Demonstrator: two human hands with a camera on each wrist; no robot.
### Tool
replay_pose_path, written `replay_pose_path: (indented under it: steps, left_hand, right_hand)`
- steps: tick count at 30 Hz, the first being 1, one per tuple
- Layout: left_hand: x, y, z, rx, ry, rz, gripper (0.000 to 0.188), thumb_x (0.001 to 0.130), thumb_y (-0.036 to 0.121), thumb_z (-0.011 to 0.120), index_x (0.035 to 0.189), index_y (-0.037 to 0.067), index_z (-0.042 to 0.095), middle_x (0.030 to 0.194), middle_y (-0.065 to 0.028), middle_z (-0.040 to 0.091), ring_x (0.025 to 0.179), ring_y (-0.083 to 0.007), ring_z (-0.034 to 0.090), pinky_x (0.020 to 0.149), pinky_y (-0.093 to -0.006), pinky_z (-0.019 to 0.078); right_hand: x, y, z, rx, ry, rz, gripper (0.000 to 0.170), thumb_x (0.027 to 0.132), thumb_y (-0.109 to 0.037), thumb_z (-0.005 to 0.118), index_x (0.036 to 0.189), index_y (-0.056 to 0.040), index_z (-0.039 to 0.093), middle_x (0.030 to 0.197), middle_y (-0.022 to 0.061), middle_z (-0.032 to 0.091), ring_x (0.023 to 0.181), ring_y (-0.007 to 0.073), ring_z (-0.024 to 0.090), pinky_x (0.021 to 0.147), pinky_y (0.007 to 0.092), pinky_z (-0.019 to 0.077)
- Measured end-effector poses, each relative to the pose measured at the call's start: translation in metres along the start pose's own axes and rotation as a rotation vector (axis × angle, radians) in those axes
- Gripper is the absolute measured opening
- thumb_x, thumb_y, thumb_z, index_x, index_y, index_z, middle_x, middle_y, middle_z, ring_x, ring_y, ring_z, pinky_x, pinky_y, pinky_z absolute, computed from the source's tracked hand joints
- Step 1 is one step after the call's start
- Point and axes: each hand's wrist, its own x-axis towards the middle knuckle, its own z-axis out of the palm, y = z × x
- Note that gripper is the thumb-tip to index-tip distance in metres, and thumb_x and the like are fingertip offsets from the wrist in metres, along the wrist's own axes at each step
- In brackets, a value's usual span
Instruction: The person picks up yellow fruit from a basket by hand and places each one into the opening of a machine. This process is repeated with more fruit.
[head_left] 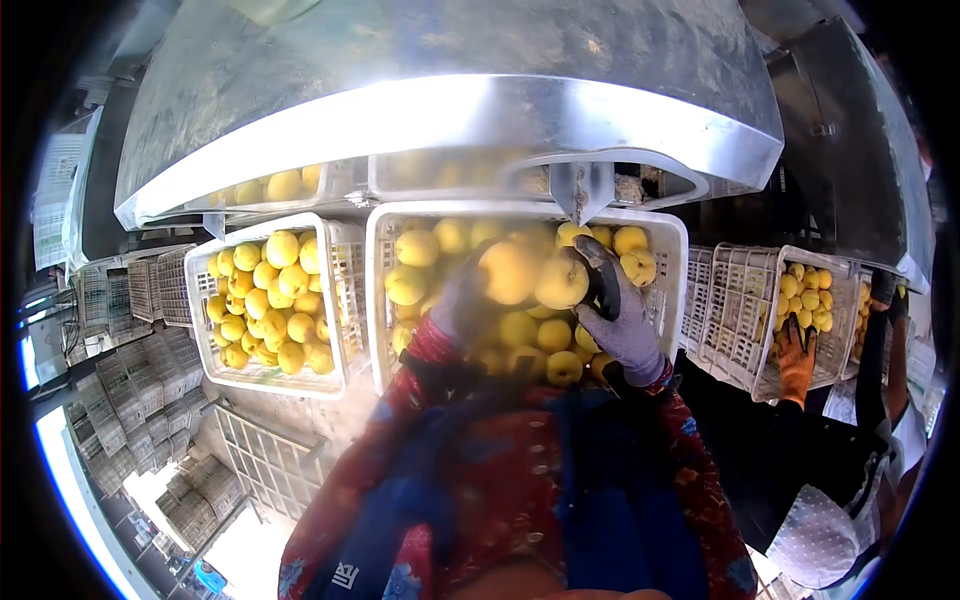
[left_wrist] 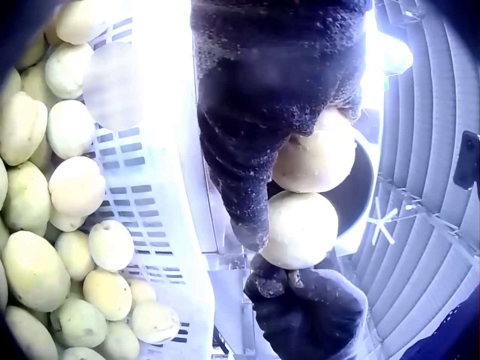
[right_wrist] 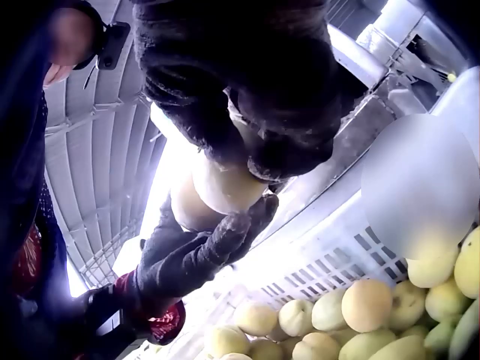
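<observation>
My gloved left hand (head_left: 462, 305) holds a yellow peach (head_left: 510, 272) over the middle crate; haze blurs this part of the head view. My right hand (head_left: 622, 318), in a grey glove with dark fingers, grips another peach (head_left: 562, 283) beside it. In the left wrist view the left hand (left_wrist: 277, 97) curls round the upper peach (left_wrist: 319, 156), and the lower peach (left_wrist: 303, 229) sits against the right hand's fingertips (left_wrist: 270, 279). The right wrist view shows both peaches close together between the hands. Below them, the white slatted crate (head_left: 677, 300) holds many peaches.
A second crate (head_left: 335, 300) of peaches stands at left, another (head_left: 745, 320) at right, where another person's orange-gloved hand (head_left: 797, 365) reaches in. A metal machine housing (head_left: 450, 110) overhangs the crates' far side, with a bracket (head_left: 582, 190) jutting down. Stacked crates (head_left: 150, 390) stand at far left.
</observation>
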Motion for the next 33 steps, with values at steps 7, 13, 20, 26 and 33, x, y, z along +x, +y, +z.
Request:
replay_pose_path:
  steps: [7,13,20,26,33]
  left_hand:
    - [-0.002,0.002,0.001,-0.165,-0.028,-0.006,0.085,0.079,0.052,0.077,0.138,0.003,0.041,0.131,-0.0126,0.052,0.118,-0.0230,0.055,0.099,-0.0371,0.0487]
    - [0.007,0.034,0.003,-0.403,-0.132,0.147,0.069,0.087,0.035,0.063,0.140,-0.002,0.042,0.133,-0.0180,0.055,0.116,-0.0250,0.059,0.098,-0.0364,0.0502]
    - [0.007,0.056,0.003,-0.337,-0.067,0.110,0.086,0.070,0.005,0.079,0.144,-0.006,0.038,0.143,-0.0149,0.046,0.132,-0.0233,0.047,0.114,-0.0374,0.0347]
    - [0.007,0.050,0.009,-0.313,-0.078,0.133,0.083,0.076,-0.003,0.075,0.148,-0.004,0.034,0.144,-0.0144,0.045,0.128,-0.0221,0.049,0.109,-0.0363,0.0419]
    - [0.015,0.041,0.026,-0.012,-0.059,0.267,0.080,0.082,-0.002,0.074,0.150,0.001,0.032,0.135,-0.0105,0.052,0.119,-0.0164,0.054,0.098,-0.0348,0.0506]
  right_hand:
    - [0.005,-0.013,0.023,-0.359,0.314,-0.098,0.075,0.074,-0.013,0.084,0.138,0.0007,0.046,0.124,0.0161,0.054,0.112,0.0270,0.057,0.091,0.0379,0.0507]
    - [0.041,-0.005,0.023,-0.588,0.558,-0.249,0.065,0.081,-0.018,0.076,0.133,0.0076,0.047,0.120,0.0246,0.054,0.104,0.0384,0.058,0.087,0.0435,0.0509]
    - [0.102,-0.003,0.009,-0.847,0.679,-0.219,0.065,0.085,-0.025,0.076,0.132,0.0072,0.046,0.123,0.0294,0.053,0.118,0.0448,0.051,0.100,0.0533,0.0406]
    - [0.032,-0.029,0.012,-0.481,0.200,-0.397,0.074,0.074,-0.009,0.081,0.137,0.0021,0.044,0.137,0.0235,0.051,0.125,0.0393,0.053,0.098,0.0431,0.0486]
    - [0.020,0.001,0.036,-0.536,0.335,-0.318,0.087,0.067,-0.007,0.082,0.142,0.0021,0.039,0.137,0.0222,0.051,0.124,0.0379,0.053,0.106,0.0438,0.0437]
